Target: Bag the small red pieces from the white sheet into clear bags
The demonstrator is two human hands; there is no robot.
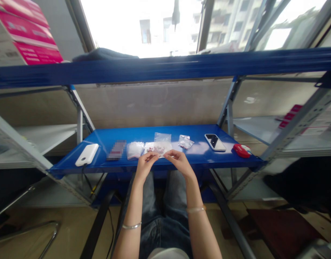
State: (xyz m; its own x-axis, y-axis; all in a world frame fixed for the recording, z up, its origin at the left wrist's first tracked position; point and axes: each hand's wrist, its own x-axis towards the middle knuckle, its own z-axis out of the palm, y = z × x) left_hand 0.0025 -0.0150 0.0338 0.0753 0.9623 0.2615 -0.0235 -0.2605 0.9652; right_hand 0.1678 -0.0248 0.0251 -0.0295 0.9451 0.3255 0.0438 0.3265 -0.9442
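My left hand (pixel 146 163) and my right hand (pixel 180 163) meet at the front edge of the blue shelf, fingertips pinched and close together. What they pinch is too small to make out. Just beyond the fingers lies a white sheet (pixel 169 146) with several small reddish pieces (pixel 157 149) scattered over it. A clear plastic bag (pixel 162 137) rests at its far edge. Left of the sheet is a stack of clear bags (pixel 135 149). To the right sits a small shiny clear bag (pixel 185 141) with dark bits inside.
A white power bank (pixel 87 154) with a cable and a blurred-out flat item (pixel 117 150) lie on the left. On the right are a phone (pixel 215 142) and a red-and-white object (pixel 242 150). A blue upper beam (pixel 165 68) crosses above, with pink boxes (pixel 36 32) on it.
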